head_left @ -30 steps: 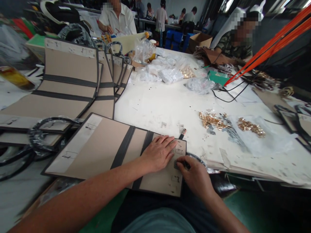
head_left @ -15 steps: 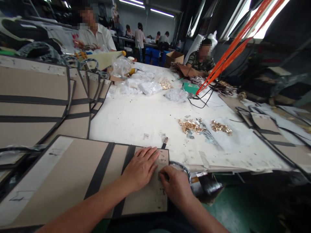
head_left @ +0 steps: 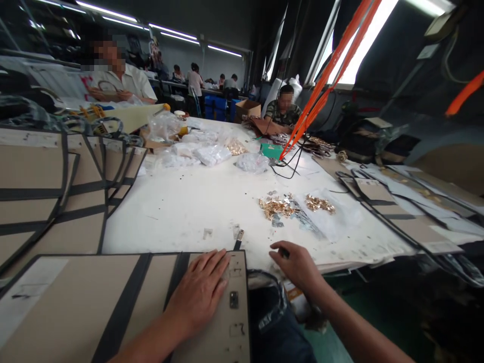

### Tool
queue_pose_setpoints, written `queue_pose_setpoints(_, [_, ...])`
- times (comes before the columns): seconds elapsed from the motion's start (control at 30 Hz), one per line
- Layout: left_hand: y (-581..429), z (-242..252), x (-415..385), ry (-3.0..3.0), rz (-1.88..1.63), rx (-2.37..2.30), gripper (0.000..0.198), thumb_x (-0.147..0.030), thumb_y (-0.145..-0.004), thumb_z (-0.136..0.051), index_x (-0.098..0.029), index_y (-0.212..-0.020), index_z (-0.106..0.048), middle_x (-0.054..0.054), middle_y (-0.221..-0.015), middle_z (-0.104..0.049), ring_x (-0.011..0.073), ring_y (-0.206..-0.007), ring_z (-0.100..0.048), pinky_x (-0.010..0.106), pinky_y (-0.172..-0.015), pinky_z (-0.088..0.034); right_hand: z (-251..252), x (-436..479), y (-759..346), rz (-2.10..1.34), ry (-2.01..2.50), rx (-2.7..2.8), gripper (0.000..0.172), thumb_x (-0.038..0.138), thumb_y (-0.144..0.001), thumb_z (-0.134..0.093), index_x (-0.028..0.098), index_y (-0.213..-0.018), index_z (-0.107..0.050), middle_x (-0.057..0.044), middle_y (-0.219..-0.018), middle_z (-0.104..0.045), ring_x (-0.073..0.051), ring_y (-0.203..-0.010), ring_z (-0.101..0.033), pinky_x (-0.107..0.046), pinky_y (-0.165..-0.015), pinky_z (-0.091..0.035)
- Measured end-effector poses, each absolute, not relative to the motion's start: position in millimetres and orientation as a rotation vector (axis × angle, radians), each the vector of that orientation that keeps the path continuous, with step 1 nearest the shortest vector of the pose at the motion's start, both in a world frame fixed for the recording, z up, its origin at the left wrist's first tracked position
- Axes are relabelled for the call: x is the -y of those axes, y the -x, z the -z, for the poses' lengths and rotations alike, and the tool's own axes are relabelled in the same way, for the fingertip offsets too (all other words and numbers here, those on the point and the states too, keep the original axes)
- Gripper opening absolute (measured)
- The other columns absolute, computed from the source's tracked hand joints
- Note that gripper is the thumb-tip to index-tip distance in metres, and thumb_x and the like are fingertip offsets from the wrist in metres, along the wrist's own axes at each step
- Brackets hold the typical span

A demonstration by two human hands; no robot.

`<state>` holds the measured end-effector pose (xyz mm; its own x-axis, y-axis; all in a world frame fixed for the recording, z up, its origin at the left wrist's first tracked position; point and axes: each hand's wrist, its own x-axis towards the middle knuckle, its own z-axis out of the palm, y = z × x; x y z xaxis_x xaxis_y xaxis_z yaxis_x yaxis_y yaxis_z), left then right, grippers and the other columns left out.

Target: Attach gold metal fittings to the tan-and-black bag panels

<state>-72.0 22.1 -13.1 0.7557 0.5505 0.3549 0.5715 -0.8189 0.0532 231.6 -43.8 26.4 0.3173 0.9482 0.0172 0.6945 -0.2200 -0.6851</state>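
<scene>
A beige bag panel [head_left: 124, 282] with dark strips lies at the table's front edge. My left hand [head_left: 198, 287] rests flat on its right part, fingers stretched out and holding nothing. Right of those fingers, a small dark metal plate [head_left: 234, 300] sits on the panel between two sets of small slits. A dark tab with a gold-coloured metal end [head_left: 240, 236] sticks out past the panel's far edge. My right hand [head_left: 297, 262] hovers off the panel, right of its corner, thumb and index finger apart; its other fingers are curled. I see nothing in its grasp.
Gold-coloured metal pieces [head_left: 278, 206] lie in a pile, with another pile [head_left: 319, 203] on clear plastic. More panels stand stacked [head_left: 34, 161] at left and lie at right [head_left: 393, 206]. Plastic bags [head_left: 214, 154] cover the table's far part. Orange cords [head_left: 321, 96] hang down. Two co-workers sit beyond.
My right hand has left the panel and moved up and right, uncovering the small metal plate. My left hand stays on the panel. The view has turned right and tilted up.
</scene>
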Motion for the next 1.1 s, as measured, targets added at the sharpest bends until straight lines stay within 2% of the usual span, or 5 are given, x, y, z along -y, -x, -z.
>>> queue_pose_setpoints(0.23, [74.9,20.1,-24.3,2.861,0.569,0.908,0.055,-0.039,-0.106,-0.051,-0.028,-0.159,-0.043,0.0,-0.161,-0.05,0.0252,-0.143,-0.048,0.043,-0.118,-0.038,-23.6,-3.3,-366.1,-0.255,2.479,1.269,0.03,0.037,-0.092,-0.064,0.022,-0.112,-0.08,-0.009,-0.104,-0.079,-0.028,-0.097,-0.071,-0.033,-0.079,-0.048])
queue_pose_setpoints(0.47, [73.3,19.8,-25.4,2.869,0.562,0.935,0.056,-0.038,-0.106,-0.051,-0.028,-0.16,-0.041,0.0,-0.161,-0.049,0.0256,-0.143,-0.047,0.044,-0.118,-0.038,-12.8,-29.0,-392.5,-0.228,2.644,1.149,0.02,0.038,-0.087,-0.067,0.024,-0.081,-0.08,-0.01,-0.092,-0.078,-0.03,-0.089,-0.07,-0.033,-0.063,-0.041])
queue_pose_setpoints(0.63, [73.1,18.2,-25.0,2.866,0.564,0.93,0.056,-0.039,-0.105,-0.051,-0.029,-0.16,-0.043,0.0,-0.161,-0.05,0.0253,-0.142,-0.048,0.043,-0.119,-0.037,-13.1,-33.7,-397.2,-0.303,2.573,1.129,0.012,0.029,-0.079,-0.071,0.02,-0.073,-0.077,-0.009,-0.078,-0.075,-0.026,-0.074,-0.068,-0.031,-0.059,-0.041])
queue_pose_setpoints(0.77, [74.0,16.6,-23.6,2.908,0.567,0.947,0.055,-0.038,-0.106,-0.05,-0.028,-0.159,-0.044,0.001,-0.161,-0.05,0.0259,-0.143,-0.047,0.043,-0.118,-0.038,-19.5,-25.6,-397.4,-0.458,2.42,1.118,0.019,0.031,-0.082,-0.066,0.015,-0.079,-0.076,-0.007,-0.059,-0.067,-0.02,-0.053,-0.061,-0.03,-0.053,-0.043])
queue_pose_setpoints(1.1, [69.6,-2.2,-9.4,3.052,0.442,1.137,0.053,-0.035,-0.104,-0.051,-0.022,-0.156,-0.047,0.004,-0.161,-0.049,0.0275,-0.147,-0.042,0.047,-0.123,-0.033,-70.6,1.3,-250.0,-0.992,1.92,1.454,0.027,0.039,-0.078,-0.071,0.017,-0.092,-0.078,-0.001,-0.062,-0.064,-0.015,-0.052,-0.057,-0.025,-0.05,-0.046])
